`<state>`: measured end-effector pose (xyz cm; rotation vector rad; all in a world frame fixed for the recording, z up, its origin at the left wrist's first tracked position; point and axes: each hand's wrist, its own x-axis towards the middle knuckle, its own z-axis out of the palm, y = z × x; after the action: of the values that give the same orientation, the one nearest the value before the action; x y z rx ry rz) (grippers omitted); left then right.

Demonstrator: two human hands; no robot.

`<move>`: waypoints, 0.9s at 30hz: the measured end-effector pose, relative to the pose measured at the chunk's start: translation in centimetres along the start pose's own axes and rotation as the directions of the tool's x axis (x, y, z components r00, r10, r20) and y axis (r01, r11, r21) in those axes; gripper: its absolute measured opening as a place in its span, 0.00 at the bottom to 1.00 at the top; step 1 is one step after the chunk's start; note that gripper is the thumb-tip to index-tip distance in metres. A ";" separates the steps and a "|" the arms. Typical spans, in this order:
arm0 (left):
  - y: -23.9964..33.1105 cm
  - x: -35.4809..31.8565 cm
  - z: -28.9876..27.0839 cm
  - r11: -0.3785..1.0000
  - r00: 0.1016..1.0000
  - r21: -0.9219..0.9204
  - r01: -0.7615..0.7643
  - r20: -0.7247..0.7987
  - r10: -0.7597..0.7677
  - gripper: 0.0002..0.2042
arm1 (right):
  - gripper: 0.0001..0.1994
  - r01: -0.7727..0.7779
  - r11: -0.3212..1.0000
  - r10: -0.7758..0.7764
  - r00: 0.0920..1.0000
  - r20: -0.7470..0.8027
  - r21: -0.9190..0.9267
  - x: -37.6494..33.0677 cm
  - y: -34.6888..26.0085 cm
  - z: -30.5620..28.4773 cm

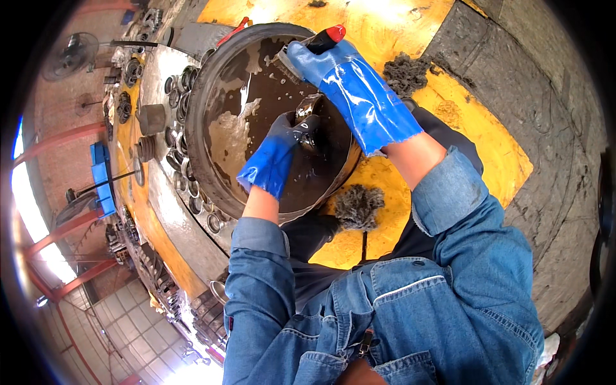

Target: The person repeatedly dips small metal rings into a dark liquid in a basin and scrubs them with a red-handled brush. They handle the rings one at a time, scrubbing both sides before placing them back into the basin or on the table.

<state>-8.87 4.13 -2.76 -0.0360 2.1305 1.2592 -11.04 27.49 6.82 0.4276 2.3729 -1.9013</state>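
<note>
A large round tub (200, 138) of dark liquid stands in front of me. My left hand (277, 151), in a blue rubber glove, reaches over the liquid with its fingers closed round a shiny, wet metal ring (309, 106); the glove's fingertips are blackened and part of the ring is hidden. At the tub's far right rim, my right hand (353, 86), also gloved in blue, grips a brush (334, 34) with a red-and-black handle. The brush's bristle end points down toward the liquid, apart from the ring.
Several metal rings (184, 96) line the left side of the tub. Tufts of grey fibre (359, 206) lie on the yellow floor sheet (475, 131). A red-handled tool (233, 31) sits behind the tub. Farther left are a blue bin (101, 179) and a fan (70, 52).
</note>
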 end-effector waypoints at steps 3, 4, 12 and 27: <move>3.8 -2.7 2.8 1.000 0.994 0.006 0.020 -0.107 -0.020 0.30 | 0.24 0.000 1.000 0.000 1.000 -0.019 -0.024 0.5 1.0 -0.7; 4.4 -3.3 2.9 0.998 0.987 0.023 0.062 -0.147 -0.058 0.30 | 0.24 0.006 1.000 -0.006 1.000 -0.012 -0.028 0.3 0.9 -0.6; 2.1 -1.8 2.8 0.992 0.990 -0.075 0.098 -0.093 -0.105 0.25 | 0.24 0.015 0.997 -0.013 1.000 0.026 -0.075 -0.3 1.4 -0.3; -1.9 -2.1 2.9 0.923 0.953 0.347 -0.163 -0.186 0.238 0.19 | 0.24 0.100 0.981 -0.079 0.988 0.131 -0.168 -0.5 1.3 1.1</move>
<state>-5.12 4.77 -4.00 0.1993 2.5739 1.0322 -10.41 26.60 5.48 0.1863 2.4863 -1.6801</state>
